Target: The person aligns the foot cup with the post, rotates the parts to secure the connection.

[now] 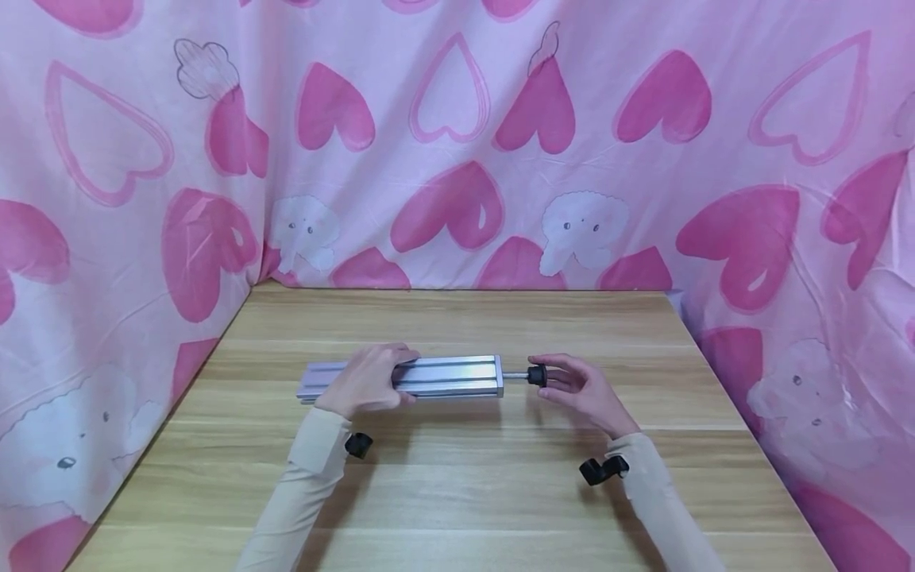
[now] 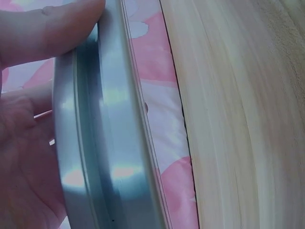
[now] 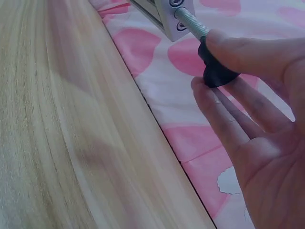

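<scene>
A silver slotted aluminium profile (image 1: 450,376) is held level over the wooden table. My left hand (image 1: 368,377) grips it left of its middle, thumb on the near side and fingers over the far side. The left wrist view shows the thumb pressed against the grooved metal (image 2: 119,143). From the profile's right end sticks a threaded rod (image 3: 190,21) with a black levelling foot (image 1: 537,375) at its tip. My right hand (image 1: 579,389) pinches this black foot between thumb and fingertips. In the right wrist view the end plate (image 3: 176,16) shows screw heads around the rod.
Beneath both hands lies the wood-grain table (image 1: 457,492). A pink curtain (image 1: 457,159) with hearts hangs behind and along both sides. Black mounts stick out from the left wrist (image 1: 359,445) and the right wrist (image 1: 603,470).
</scene>
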A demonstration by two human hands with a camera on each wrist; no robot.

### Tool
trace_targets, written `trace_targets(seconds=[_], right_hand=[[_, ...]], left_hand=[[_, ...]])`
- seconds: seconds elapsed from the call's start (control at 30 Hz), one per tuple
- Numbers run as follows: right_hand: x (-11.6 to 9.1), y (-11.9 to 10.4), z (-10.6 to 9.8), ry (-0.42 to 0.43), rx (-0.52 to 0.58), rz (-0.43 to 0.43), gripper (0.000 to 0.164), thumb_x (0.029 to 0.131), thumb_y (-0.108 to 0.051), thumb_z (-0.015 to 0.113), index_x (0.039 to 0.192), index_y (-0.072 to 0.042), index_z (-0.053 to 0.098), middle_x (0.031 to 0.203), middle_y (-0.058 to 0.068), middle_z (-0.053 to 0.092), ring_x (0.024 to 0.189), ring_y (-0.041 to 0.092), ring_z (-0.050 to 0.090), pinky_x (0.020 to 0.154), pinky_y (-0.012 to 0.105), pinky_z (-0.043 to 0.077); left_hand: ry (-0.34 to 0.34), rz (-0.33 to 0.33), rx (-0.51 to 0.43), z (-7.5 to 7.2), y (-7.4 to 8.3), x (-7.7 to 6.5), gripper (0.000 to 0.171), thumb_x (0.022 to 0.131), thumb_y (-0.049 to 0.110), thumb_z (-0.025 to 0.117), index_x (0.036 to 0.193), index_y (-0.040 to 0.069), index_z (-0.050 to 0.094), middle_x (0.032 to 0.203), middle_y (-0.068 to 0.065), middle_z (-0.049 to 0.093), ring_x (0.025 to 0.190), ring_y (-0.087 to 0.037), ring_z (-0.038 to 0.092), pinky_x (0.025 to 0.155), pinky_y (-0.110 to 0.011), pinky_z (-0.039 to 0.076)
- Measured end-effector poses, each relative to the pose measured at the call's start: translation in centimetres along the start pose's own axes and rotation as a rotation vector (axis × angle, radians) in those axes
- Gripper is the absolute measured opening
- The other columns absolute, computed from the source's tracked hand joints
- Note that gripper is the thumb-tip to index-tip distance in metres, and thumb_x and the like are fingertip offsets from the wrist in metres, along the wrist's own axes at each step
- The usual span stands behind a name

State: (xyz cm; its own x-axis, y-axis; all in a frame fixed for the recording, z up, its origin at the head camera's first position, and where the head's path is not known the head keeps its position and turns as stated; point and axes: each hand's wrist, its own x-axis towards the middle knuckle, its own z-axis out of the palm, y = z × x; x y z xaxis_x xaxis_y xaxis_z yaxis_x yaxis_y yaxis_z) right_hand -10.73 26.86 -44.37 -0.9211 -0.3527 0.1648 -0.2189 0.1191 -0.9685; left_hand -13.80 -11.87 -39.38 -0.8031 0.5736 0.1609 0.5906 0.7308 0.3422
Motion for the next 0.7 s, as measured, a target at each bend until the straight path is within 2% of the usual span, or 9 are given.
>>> trace_targets(seconds=[0.17, 0.3, 0.4, 0.47, 0.57, 0.7], right_hand=[[0.00, 0.05, -0.09, 0.009, -0.015, 0.036, 0.052, 0.089, -0.009, 0.076, 0.138, -0.003, 0.060, 0.136, 0.022, 0.063, 0.111, 0.018, 0.071, 0.094, 0.032, 0.057], [0.25, 0.20, 0.01, 0.002, -0.008, 0.120, 0.039, 0.102, -0.020, 0.061, 0.131, 0.007, 0.061, 0.112, 0.024, 0.073, 0.091, 0.023, 0.076, 0.082, 0.042, 0.061], [0.51, 0.26, 0.20, -0.018, -0.010, 0.168, 0.045, 0.107, -0.029, 0.049, 0.125, 0.010, 0.062, 0.102, 0.026, 0.074, 0.085, 0.027, 0.076, 0.078, 0.044, 0.061], [0.52, 0.19, 0.30, -0.029, -0.017, 0.168, 0.046, 0.108, -0.029, 0.048, 0.131, 0.009, 0.059, 0.109, 0.028, 0.072, 0.089, 0.030, 0.076, 0.081, 0.043, 0.061], [0.24, 0.00, 0.35, -0.025, -0.044, 0.133, 0.046, 0.103, -0.022, 0.057, 0.144, -0.001, 0.051, 0.129, 0.028, 0.064, 0.105, 0.030, 0.073, 0.089, 0.035, 0.060], [-0.06, -0.17, 0.23, -0.008, -0.044, 0.060, 0.066, 0.092, -0.006, 0.072, 0.152, -0.013, 0.045, 0.148, 0.020, 0.052, 0.126, 0.031, 0.062, 0.099, 0.026, 0.053]], left_hand=[[0.011, 0.017, -0.002, 0.07, 0.03, -0.02, 0.066, 0.068, 0.029, 0.087, 0.126, 0.005, 0.070, 0.117, -0.010, 0.073, 0.096, -0.022, 0.068, 0.085, -0.043, 0.056], [0.016, 0.018, -0.012, 0.12, 0.03, -0.04, 0.065, 0.068, 0.027, 0.086, 0.126, 0.005, 0.070, 0.119, -0.011, 0.073, 0.100, -0.023, 0.069, 0.088, -0.044, 0.057], [0.016, 0.008, -0.015, 0.16, -0.03, -0.02, 0.064, 0.068, 0.027, 0.085, 0.127, 0.006, 0.070, 0.121, -0.011, 0.072, 0.103, -0.025, 0.069, 0.090, -0.045, 0.056], [0.015, 0.002, -0.014, 0.18, -0.06, 0.00, 0.064, 0.067, 0.027, 0.084, 0.127, 0.006, 0.070, 0.122, -0.011, 0.072, 0.105, -0.026, 0.069, 0.091, -0.046, 0.056], [0.015, 0.000, -0.004, 0.25, -0.18, 0.05, 0.065, 0.067, 0.028, 0.084, 0.126, 0.006, 0.070, 0.123, -0.011, 0.072, 0.108, -0.027, 0.069, 0.093, -0.047, 0.056], [0.018, -0.004, -0.001, 0.23, -0.24, 0.09, 0.066, 0.067, 0.031, 0.084, 0.127, 0.007, 0.070, 0.123, -0.011, 0.072, 0.109, -0.028, 0.069, 0.093, -0.047, 0.055]])
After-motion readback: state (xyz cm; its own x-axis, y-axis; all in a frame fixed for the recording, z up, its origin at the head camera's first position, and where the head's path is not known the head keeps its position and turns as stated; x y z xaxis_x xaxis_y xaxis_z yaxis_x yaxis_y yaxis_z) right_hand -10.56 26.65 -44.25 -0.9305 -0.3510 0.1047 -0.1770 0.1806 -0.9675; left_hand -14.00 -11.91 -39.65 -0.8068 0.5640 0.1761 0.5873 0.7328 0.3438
